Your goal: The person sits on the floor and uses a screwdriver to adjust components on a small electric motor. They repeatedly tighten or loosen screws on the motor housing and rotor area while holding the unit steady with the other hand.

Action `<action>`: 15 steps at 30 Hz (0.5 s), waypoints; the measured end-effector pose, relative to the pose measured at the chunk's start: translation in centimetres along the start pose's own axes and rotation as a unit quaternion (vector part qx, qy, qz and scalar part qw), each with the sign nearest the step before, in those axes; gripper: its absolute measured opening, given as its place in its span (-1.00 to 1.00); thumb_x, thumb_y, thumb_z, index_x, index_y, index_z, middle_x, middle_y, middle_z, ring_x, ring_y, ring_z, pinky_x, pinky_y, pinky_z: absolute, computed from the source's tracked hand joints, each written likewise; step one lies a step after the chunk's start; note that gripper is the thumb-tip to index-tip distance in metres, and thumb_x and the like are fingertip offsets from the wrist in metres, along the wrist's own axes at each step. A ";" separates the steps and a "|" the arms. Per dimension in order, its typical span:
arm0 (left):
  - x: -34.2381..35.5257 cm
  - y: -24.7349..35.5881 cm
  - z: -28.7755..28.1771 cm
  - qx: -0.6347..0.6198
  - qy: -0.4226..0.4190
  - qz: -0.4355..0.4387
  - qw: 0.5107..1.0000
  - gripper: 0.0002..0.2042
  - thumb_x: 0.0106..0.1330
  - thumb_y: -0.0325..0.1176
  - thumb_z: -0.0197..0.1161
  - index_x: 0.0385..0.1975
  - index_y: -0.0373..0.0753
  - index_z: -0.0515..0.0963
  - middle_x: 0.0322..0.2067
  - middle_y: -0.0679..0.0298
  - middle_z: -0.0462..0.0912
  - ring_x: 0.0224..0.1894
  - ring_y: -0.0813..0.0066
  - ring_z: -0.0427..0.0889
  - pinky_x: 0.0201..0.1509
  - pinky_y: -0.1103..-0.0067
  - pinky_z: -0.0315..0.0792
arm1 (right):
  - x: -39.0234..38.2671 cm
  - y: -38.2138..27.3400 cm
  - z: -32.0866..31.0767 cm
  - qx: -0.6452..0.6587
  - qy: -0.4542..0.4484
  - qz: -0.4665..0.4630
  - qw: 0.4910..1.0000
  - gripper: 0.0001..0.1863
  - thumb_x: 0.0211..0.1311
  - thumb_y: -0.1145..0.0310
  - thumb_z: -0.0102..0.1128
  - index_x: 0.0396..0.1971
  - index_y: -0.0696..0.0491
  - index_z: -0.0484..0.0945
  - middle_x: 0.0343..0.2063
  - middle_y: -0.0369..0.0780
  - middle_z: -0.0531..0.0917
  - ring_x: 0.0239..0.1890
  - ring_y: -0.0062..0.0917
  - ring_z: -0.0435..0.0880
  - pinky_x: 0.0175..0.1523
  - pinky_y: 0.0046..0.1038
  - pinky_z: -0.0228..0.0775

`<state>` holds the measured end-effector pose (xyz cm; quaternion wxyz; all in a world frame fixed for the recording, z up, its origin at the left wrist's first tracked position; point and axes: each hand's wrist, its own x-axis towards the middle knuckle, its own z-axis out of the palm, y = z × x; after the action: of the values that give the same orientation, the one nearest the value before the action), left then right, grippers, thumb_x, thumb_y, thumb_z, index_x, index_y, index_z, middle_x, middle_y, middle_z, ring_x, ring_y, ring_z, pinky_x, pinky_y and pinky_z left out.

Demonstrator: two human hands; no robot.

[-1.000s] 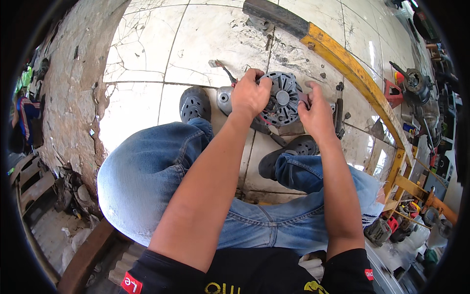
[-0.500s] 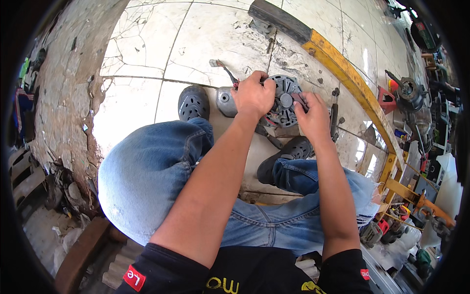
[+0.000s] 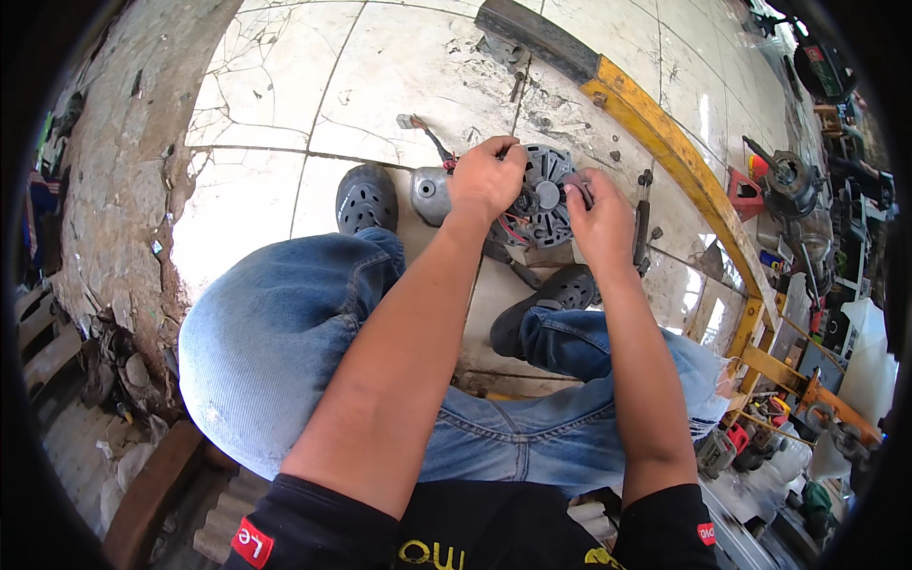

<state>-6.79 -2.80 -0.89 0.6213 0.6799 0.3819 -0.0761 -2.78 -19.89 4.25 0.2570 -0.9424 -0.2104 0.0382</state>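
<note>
A round, slotted grey alternator (image 3: 548,196) lies on the tiled floor between my hands, with thin red wires (image 3: 513,229) at its lower left edge. My left hand (image 3: 488,179) is closed at its left rim, fingers curled; what they hold is hidden. At the right rim, my right hand (image 3: 600,211) pinches a small brownish-grey piece (image 3: 577,187) between thumb and fingers, close against the slotted face. Left of my left hand sits a rounded silver metal housing (image 3: 430,195). A cable with a pale connector (image 3: 410,122) sticks out beyond it.
A yellow steel leg with a dark end (image 3: 665,123) curves along the far right side. A long dark tool (image 3: 643,217) lies right of my right hand. My shoes (image 3: 367,199) flank the work. Machine parts (image 3: 794,180) crowd the right edge; broken ground (image 3: 123,190) borders the left.
The view has shifted slightly, so everything sits a little more to the left. My left hand has tilted a bit, and more of the red wires shows. Both hands stay at the alternator.
</note>
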 end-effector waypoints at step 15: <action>0.0 0.2 -0.1 0.005 -0.017 0.003 1.000 -0.59 0.32 0.07 0.17 0.04 0.06 0.72 0.02 0.16 0.73 0.14 0.13 0.65 0.29 0.35 0.41 | 0.3 0.5 -0.1 0.049 -0.032 0.069 0.996 -0.86 0.20 0.40 0.30 -0.38 0.17 0.63 -0.42 0.00 0.71 -0.37 -0.08 0.70 -0.24 -0.21 0.51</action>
<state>-6.77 -2.67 -0.72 0.6242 0.6829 0.3691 -0.0875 -2.33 -20.19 4.07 0.2933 -0.9392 -0.1505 0.0963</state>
